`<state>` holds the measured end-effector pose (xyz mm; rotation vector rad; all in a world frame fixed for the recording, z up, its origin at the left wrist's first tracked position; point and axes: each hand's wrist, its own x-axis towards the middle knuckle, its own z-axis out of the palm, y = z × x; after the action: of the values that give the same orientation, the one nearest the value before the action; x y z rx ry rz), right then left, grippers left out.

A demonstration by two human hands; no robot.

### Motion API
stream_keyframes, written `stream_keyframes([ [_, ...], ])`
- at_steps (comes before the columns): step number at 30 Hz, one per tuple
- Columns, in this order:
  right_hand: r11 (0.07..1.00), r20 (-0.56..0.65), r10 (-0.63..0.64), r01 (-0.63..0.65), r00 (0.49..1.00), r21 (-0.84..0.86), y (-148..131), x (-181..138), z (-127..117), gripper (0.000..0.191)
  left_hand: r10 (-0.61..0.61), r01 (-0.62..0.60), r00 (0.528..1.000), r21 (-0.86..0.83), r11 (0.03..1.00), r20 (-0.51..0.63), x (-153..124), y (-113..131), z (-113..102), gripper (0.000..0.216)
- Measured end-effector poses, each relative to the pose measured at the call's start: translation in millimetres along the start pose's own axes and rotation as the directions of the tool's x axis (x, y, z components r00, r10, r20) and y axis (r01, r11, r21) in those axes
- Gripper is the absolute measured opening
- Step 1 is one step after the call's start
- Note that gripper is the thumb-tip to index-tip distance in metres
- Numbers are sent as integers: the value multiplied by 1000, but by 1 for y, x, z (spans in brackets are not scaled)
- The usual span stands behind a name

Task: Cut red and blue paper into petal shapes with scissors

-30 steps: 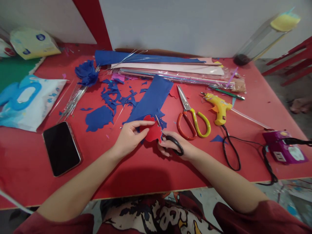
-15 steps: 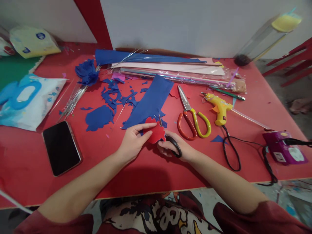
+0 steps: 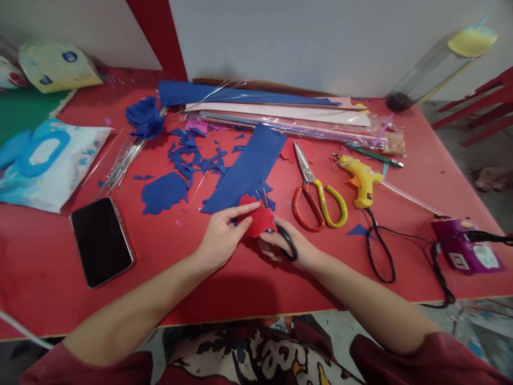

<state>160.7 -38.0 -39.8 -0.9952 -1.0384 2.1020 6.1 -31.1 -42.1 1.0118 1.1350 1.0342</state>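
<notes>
My left hand (image 3: 221,235) pinches a small red paper cut-out (image 3: 258,219) just above the red table (image 3: 48,267). My right hand (image 3: 294,247) has its fingers through the black handles of small scissors (image 3: 280,235), whose blades reach up into the red cut-out's right edge. Both hands sit close together near the table's front middle. A long blue paper strip (image 3: 250,168) lies right behind the cut-out, partly hidden by it.
Orange-and-yellow scissors (image 3: 316,195) and a yellow glue gun (image 3: 360,179) with a black cord lie to the right, a purple socket block (image 3: 467,248) farther right. A black phone (image 3: 102,240) lies left. Blue scraps (image 3: 188,158), a blue paper flower (image 3: 144,117) and wrapped paper rolls (image 3: 280,112) fill the back.
Both hands, with the red cut-out and black scissors, have shifted slightly to the right. The cut-out has turned a little in my left hand and the scissor blades have closed in on it.
</notes>
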Motion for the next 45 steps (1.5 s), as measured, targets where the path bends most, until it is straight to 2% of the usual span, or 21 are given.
stream_keyframes([
  [6, 999, 19, -7, 6, 1000, 33, 3, 0, -2, 36, 66, -68, 998, 166, 984, 14, -1, 3, 0, 33],
  [10, 999, 14, 6, -6, 1000, 37, 2, 0, -1, 38, 86, -88, 996, 202, 975, 17, -2, 4, 0, 33],
  [21, 999, 20, 11, -11, 1000, 34, 1, -1, 0, 36, 94, -92, 996, 193, 977, 1, -1, 1, 0, 33],
  [31, 998, 1, 43, -43, 999, 40, 0, -1, 2, 35, 30, -27, 999, 97, 995, -35, -3, -2, 4, 32],
  [45, 995, 0, 65, -65, 998, 70, 0, 0, 4, 33, 12, -8, 999, 92, 996, -48, -3, -5, 3, 33],
])
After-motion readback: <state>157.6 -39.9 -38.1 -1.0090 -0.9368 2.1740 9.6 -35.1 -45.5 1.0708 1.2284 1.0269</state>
